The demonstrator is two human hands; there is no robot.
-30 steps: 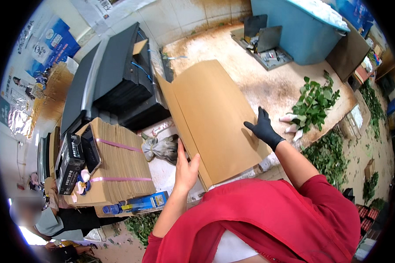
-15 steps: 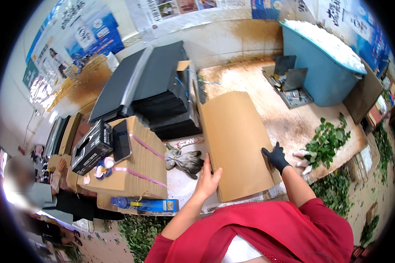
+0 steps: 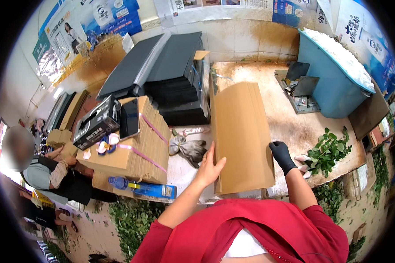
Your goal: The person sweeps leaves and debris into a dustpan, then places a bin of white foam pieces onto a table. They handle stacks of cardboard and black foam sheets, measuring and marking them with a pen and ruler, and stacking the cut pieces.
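A folded brown cardboard sheet (image 3: 241, 136) lies lengthwise on the worktable in front of me, its upper face slightly bowed. My left hand (image 3: 210, 168), bare, rests along its left edge with the fingers stretched and the thumb apart. On the opposite side, my right hand (image 3: 282, 154), in a black glove, has its fingers bent at the right edge of the sheet; their tips are partly hidden. Grey-white work gloves (image 3: 188, 149) lie just left of my left hand. Close to the right hand is a bunch of roses (image 3: 327, 153) with pale pink heads and green leaves.
Strapped flat cardboard (image 3: 151, 151) stands at left, bearing a black box (image 3: 97, 122), a phone (image 3: 129, 118) and tape rolls (image 3: 104, 147). A tape dispenser (image 3: 151, 189) is in front. Behind are black sheets (image 3: 173, 61); a blue bin (image 3: 327, 74) stands back right. A co-worker (image 3: 48, 175) is at left.
The view has shifted, so the surroundings sit differently. My right hand's spread fingers have bent in at the cardboard's edge. The left hand remains along the other edge. The co-worker's arms have moved.
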